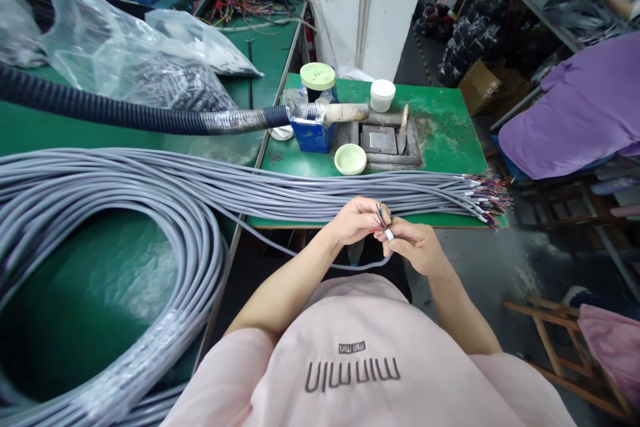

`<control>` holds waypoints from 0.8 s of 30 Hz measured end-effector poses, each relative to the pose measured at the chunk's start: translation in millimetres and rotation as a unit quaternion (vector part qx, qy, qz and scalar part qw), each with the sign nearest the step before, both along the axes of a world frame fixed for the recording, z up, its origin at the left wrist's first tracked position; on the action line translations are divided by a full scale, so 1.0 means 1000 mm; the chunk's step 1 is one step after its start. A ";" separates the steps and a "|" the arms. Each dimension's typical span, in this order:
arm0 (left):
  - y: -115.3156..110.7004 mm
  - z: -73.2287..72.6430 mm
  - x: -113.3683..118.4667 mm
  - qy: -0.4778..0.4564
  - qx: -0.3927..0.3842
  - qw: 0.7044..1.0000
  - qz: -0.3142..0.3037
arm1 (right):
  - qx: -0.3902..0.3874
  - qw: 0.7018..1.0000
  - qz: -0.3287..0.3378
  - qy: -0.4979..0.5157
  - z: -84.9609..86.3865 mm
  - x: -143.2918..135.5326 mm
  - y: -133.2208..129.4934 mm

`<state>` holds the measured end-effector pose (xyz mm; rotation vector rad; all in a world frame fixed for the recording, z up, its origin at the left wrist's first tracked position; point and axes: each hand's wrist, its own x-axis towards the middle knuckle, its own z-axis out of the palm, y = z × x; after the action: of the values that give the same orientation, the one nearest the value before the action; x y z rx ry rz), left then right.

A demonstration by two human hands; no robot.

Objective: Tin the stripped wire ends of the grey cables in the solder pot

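Observation:
Close in front of my body, both hands work on the end of one grey cable (367, 267). My right hand (415, 247) pinches it at a white band (389, 234) near the end. Thin coloured wires (381, 219) fan out from there, and my left hand (356, 220) holds them between its closed fingers. The cable loops below my hands and runs left to the rest. Just beyond my hands a thick bundle of grey cables (300, 193) lies across the green bench, its stripped coloured ends (487, 200) at the right edge.
A large cable coil (170, 267) fills the left bench. Behind the bundle stand a solder pot (383, 140), a ribbed extraction hose (240, 121), a blue box (313, 133), a green lid (351, 159) and a white tub (383, 95). A person in purple (575, 103) is at right, near a wooden stool (555, 333).

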<state>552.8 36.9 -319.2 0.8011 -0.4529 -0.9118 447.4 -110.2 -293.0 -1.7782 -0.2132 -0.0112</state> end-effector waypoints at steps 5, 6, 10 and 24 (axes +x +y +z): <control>-0.003 0.002 -0.007 0.070 -0.008 0.997 0.013 | -0.012 1.000 0.014 -0.008 0.002 0.001 -0.003; -0.003 0.003 -0.008 0.081 -0.010 0.996 0.023 | -0.010 1.000 0.005 -0.007 0.002 0.002 -0.003; -0.007 0.000 -0.013 0.082 0.024 0.990 0.111 | 0.039 0.996 -0.080 0.005 -0.004 0.006 0.002; -0.019 0.004 -0.033 0.028 0.043 0.972 0.229 | -0.052 0.939 -0.314 -0.127 -0.014 0.016 0.014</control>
<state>520.3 17.8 -315.6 0.9092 -0.1649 -0.5235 463.5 -95.9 -307.3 -1.8799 0.1821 -0.7017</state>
